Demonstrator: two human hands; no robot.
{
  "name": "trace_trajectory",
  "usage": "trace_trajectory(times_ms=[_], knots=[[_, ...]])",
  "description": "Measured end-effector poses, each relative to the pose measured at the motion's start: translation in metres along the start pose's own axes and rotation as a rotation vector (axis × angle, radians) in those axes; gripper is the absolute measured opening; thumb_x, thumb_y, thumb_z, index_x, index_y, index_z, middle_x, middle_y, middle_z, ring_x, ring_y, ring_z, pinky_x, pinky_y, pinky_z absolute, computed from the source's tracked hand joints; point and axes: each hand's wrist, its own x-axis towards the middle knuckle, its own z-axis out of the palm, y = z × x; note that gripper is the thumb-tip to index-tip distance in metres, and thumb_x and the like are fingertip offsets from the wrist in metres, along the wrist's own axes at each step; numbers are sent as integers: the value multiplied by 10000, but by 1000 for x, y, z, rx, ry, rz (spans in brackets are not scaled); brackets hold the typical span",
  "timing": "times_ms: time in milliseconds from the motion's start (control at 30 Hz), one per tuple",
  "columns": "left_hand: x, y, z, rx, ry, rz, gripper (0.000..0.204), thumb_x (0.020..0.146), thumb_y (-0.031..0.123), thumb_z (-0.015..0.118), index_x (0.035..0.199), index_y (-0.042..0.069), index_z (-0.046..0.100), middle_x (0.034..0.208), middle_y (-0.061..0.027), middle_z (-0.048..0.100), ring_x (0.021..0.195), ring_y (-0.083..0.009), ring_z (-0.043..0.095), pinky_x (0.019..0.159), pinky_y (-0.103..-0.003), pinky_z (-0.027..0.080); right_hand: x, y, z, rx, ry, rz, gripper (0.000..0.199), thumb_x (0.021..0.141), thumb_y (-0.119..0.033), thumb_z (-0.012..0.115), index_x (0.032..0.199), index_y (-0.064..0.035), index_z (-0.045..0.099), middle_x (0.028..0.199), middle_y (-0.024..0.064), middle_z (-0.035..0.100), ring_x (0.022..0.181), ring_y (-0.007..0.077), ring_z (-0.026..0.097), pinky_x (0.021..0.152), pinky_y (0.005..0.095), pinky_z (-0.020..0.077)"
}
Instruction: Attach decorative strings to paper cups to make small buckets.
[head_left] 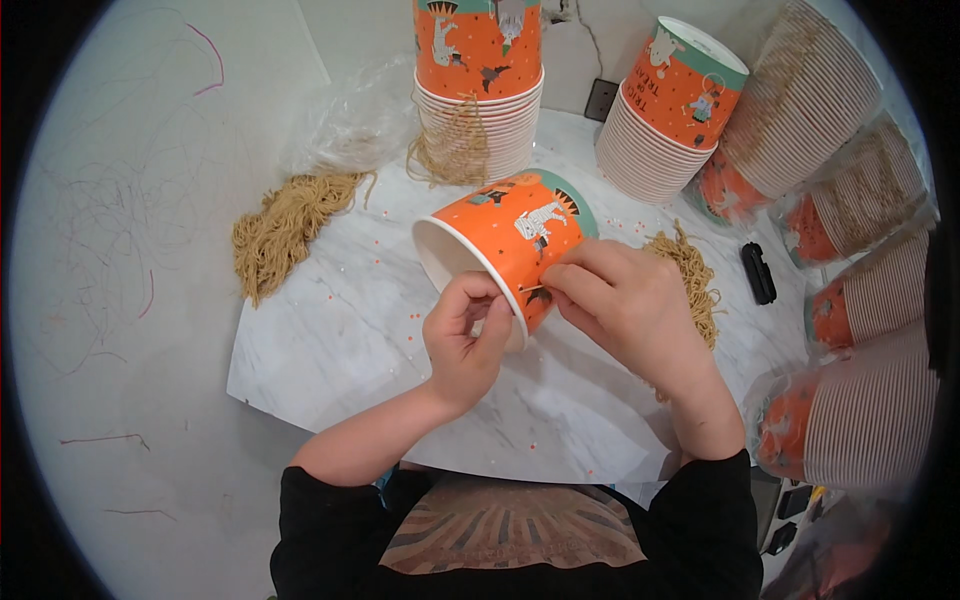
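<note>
Gripping an orange paper cup (510, 235) rim, left hand (462, 340) is clamped on it. Right hand (625, 300) pinches a tan string (533, 289) at the cup's side, above the counter (340, 330).

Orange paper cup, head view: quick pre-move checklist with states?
1. Orange paper cup on its side, gripped at the rim by the left hand: ok.
2. Right hand fingertips pinch a tan string at the cup wall: ok.
3. String through a hole: cannot tell.
4. Spare string bundle beside the right hand: ok.
5. Black tool on the marble table, apart from both hands: ok.
</note>
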Motion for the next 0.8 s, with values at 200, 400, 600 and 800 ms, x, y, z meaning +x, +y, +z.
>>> trace_trajectory(times_ms=[200, 400, 600, 800], knots=[[9, 4, -10, 493, 247, 323, 117, 857, 123, 700, 945, 66, 646, 1300, -162, 456, 1180, -304, 455, 978, -413, 392, -1, -8, -9, 242, -38, 271, 161, 832, -117, 742, 958, -56, 660, 813, 61, 662, 679, 236, 684, 588, 331, 531], [36, 43, -16, 846, 40, 673, 80, 853, 103, 652, 924, 78, 625, 1250, -155, 648, 1195, -356, 605, 1108, -461, 350, -2, -7, -15, 717, 48, 501, 104, 919, -29, 687, 1018, 1, 702, 895, 58, 732, 780, 91, 697, 685, 238, 542], [60, 98, 2, 987, -138, 511, 51, 868, 66, 640, 898, 86, 604, 935, -50, 715, 913, -236, 709, 1057, -471, 406, -2, -8, -23, 1159, 170, 638, 171, 938, -48, 687, 1083, 40, 709, 983, 57, 739, 879, 95, 702, 804, 234, 570], [76, 122, 18, 898, -296, 242, 78, 895, 80, 660, 908, 53, 588, 782, -95, 668, 705, -284, 671, 698, -391, 512, -1, -13, -36, 1105, 127, 606, 212, 902, -63, 745, 1087, 37, 722, 1012, 72, 751, 920, 104, 704, 851, 246, 569]])
